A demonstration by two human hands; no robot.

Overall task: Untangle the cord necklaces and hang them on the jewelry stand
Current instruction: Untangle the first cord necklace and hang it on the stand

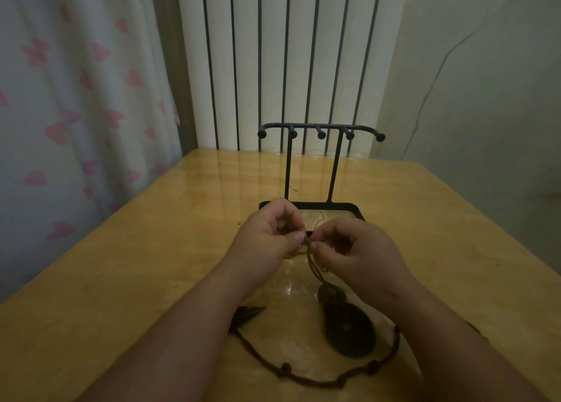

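At the far left hangs a pale curtain (pixel 76 113) printed with pink hearts, soft and pleated beside the glossy, yellow wooden table (pixel 136 265). On that table, by the left forearm, lies a dark, pointed leaf-shaped pendant (pixel 249 311), from which a brown beaded cord (pixel 303 378) sweeps in a wide loop toward the right arm. The left hand (pixel 267 234) is curled, its thumb and fingertips pinching the tan cord tangle (pixel 307 245); the tangle sits raised just above the table, right between the two hands and equally near both. From it the thin strands drop toward the person, so the long axis runs from the knot down to a dark, flat round pendant (pixel 353 335) resting on the table between the forearms. Directly beyond the tangle stands the black metal jewelry stand (pixel 328 205): a rectangular base, two slim posts, and a top bar with ball-tipped pegs, all bare. The hanging move will therefore likely go up and away from the person. The right hand (pixel 361 250) is likewise curled, pinching the same tangle from its side.
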